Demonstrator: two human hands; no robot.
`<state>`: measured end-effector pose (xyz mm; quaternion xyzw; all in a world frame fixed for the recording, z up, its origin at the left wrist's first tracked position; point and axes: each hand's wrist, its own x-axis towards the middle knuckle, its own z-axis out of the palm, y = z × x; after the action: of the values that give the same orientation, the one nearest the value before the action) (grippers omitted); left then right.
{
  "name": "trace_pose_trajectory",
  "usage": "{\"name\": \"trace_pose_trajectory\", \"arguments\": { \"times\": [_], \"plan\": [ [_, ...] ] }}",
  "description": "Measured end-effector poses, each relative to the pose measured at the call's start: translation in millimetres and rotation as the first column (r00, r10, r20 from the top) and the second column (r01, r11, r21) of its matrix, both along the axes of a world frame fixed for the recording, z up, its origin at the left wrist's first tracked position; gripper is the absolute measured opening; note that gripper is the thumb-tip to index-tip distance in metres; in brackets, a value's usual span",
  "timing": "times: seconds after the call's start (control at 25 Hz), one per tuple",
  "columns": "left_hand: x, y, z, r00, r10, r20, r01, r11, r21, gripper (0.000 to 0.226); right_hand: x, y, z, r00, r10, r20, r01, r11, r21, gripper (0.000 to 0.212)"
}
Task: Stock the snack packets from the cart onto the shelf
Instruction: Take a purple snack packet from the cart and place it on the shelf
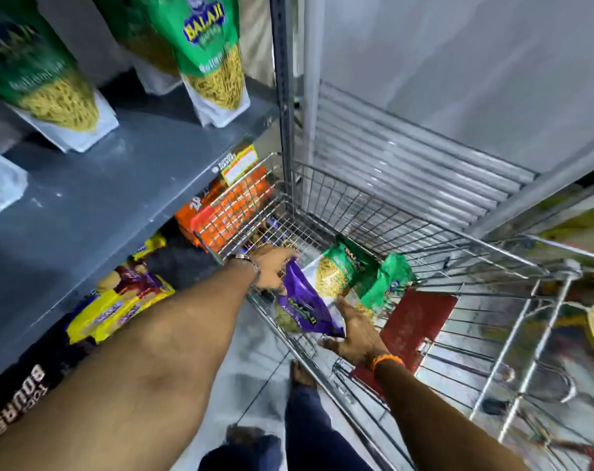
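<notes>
Both hands reach down into the wire cart (373,212), which stands just beside the right end of the grey shelf (95,198). The left hand (272,270), with a watch at its wrist, is curled over the top end of a purple snack packet (304,309), fingers closed on it at the cart's near left rim. The right hand (355,331), an orange band at its wrist, is spread wide with fingers extended; its fingertips touch the lower right edge of the same purple packet, and whether it grips anything cannot be told.

Deeper in the cart, just behind the purple packet, lie two green snack packets: one (336,270) showing its yellow contents through a clear window, the other (384,283) tilted against it toward the cart's right side. A red flat panel (414,321) lies in the cart at their near right.

On the grey shelf, toward its back, stand green packets of the same kind: one (210,56) near the right end, upright and sharp enough to read its brand, one (44,79) to the left, and a third behind and between them, mostly blurred. A fourth packet shows only as a corner at the left edge of the shelf.

Below the shelf, orange packs (234,202) press against the cart's wire side, and yellow biscuit packs (119,307) lie further left.
</notes>
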<state>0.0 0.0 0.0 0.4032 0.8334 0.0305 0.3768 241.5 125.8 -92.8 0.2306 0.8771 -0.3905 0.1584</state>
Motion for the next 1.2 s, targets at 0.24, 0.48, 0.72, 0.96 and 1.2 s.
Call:
{"name": "trace_pose_trajectory", "arguments": {
  "times": [0.24,0.48,0.72,0.96,1.2],
  "plan": [
    [-3,-6,-61,0.949,0.257,0.180,-0.275,0.957,0.086,0.039,15,-26,-57,0.831,-0.555,-0.047,0.508,0.789,-0.346,0.019],
    [-17,-11,-47,0.891,0.327,0.314,-0.392,0.904,0.172,0.022,-12,-16,-42,0.630,-0.769,-0.106,0.631,0.586,-0.508,0.020],
    [-32,-25,22,0.734,0.458,0.501,-0.655,0.672,0.346,0.019,-69,4,64,0.460,-0.844,-0.274,0.556,0.515,-0.652,0.033],
    [-27,-79,103,0.502,0.477,0.722,-0.855,0.150,0.496,0.010,-136,3,183,0.456,-0.777,-0.435,0.271,0.587,-0.763,0.028],
    [-19,-143,165,0.388,0.457,0.800,-0.776,-0.305,0.551,0.007,-200,-56,272,0.517,-0.637,-0.572,0.015,0.675,-0.738,0.030]
  ]
}}
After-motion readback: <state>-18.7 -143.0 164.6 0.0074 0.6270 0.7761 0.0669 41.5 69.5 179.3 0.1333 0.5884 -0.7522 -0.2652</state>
